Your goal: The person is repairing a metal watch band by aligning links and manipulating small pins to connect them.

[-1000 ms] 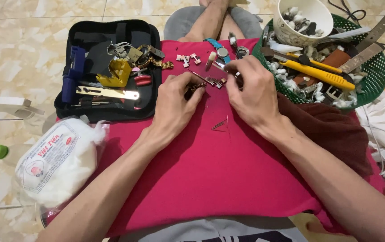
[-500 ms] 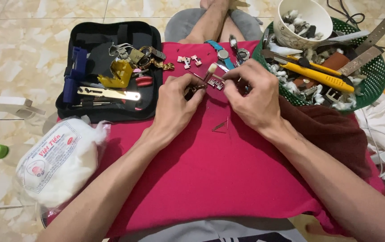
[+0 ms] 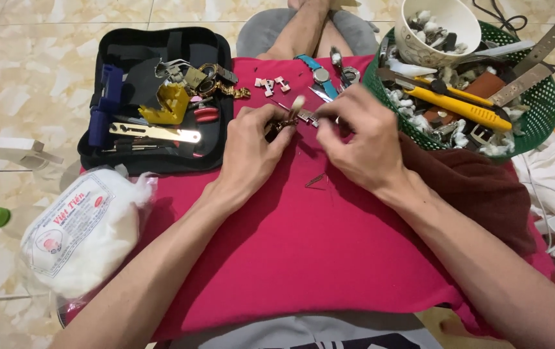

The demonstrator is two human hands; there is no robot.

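My left hand (image 3: pixel 251 145) pinches a small dark watch part (image 3: pixel 282 125) over the red cloth (image 3: pixel 303 245). My right hand (image 3: pixel 361 139) meets it from the right, fingers closed on a thin metal tool (image 3: pixel 308 116) with a pale tuft at its tip (image 3: pixel 297 103). Both hands work close together above the cloth's far half. A small thin metal piece (image 3: pixel 316 179) lies on the cloth just below them. What exactly the fingers enclose is partly hidden.
An open black tool case (image 3: pixel 154 97) with a yellow holder, blue tool and pliers lies at the left. A green basket (image 3: pixel 535 123) with a white bowl, yellow knife and straps stands at the right. A blue-strapped watch (image 3: pixel 319 74), small links (image 3: pixel 271 84), and a cotton bag (image 3: pixel 83 232) lie around.
Both hands have stayed over the cloth while the fingers shifted on the small part. The pale-tipped tool now stands up between them.
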